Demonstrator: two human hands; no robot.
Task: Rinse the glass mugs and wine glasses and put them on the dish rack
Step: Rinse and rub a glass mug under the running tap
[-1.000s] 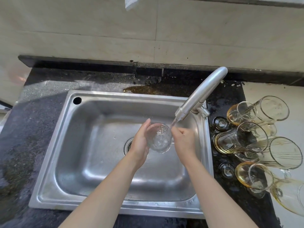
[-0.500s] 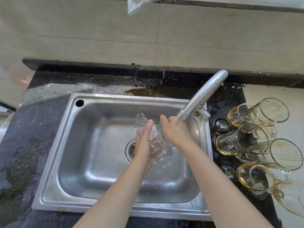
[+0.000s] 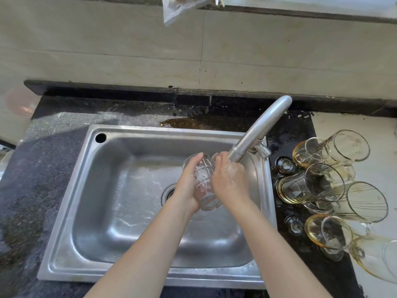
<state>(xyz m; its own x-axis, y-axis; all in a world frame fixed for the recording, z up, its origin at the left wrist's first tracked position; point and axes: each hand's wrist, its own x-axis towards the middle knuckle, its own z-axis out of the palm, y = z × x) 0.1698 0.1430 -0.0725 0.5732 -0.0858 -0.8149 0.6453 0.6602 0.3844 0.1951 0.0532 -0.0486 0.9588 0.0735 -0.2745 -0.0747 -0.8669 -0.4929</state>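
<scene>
Left hand and right hand are curling round the glass, each grip closed on its sides. They are holding it tilted over the sink, just under the tap, likely so rinse water is draining into it. More glasses are lying right of the sink on the dark, wet bench. A tiled wall is standing behind the sink.

Both hands gripping patterned glass mug, over steel sink
</scene>
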